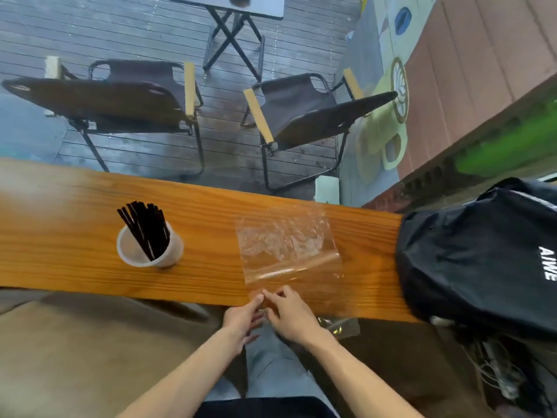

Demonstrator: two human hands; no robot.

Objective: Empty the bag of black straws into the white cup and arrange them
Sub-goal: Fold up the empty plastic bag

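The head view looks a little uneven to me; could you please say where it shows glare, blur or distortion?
Head view: pale glare washes the wooden counter at far left; wide-angle bending curves its edges; the clear bag glints, and both hands look slightly soft.

White letters "AIWE" stand on the black backpack point(482, 260)
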